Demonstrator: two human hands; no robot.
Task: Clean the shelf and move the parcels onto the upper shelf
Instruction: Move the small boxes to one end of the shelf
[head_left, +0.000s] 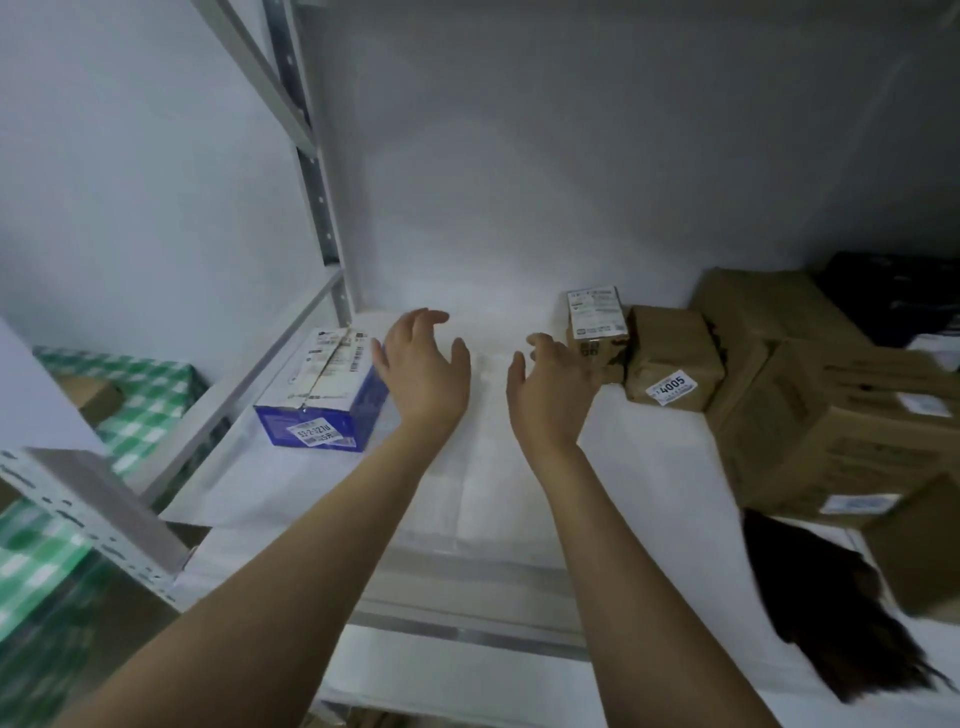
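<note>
Both my arms reach over a white shelf (519, 499). My left hand (423, 366) hovers with its fingers spread and loosely curved, just right of a blue and white parcel (324, 395) with shipping labels. My right hand (553, 387) is also spread and empty, its fingers close to a small brown parcel with a white label (597, 330). Neither hand holds anything. Another brown parcel marked 4005 (672, 361) sits to the right of that one.
Larger cardboard boxes (831, 415) are stacked at the right, with a black item (893, 296) behind them. A metal upright (324, 208) stands at the shelf's left. Green checked cloth (140, 400) lies lower left. Dark hair (810, 597) hangs at lower right.
</note>
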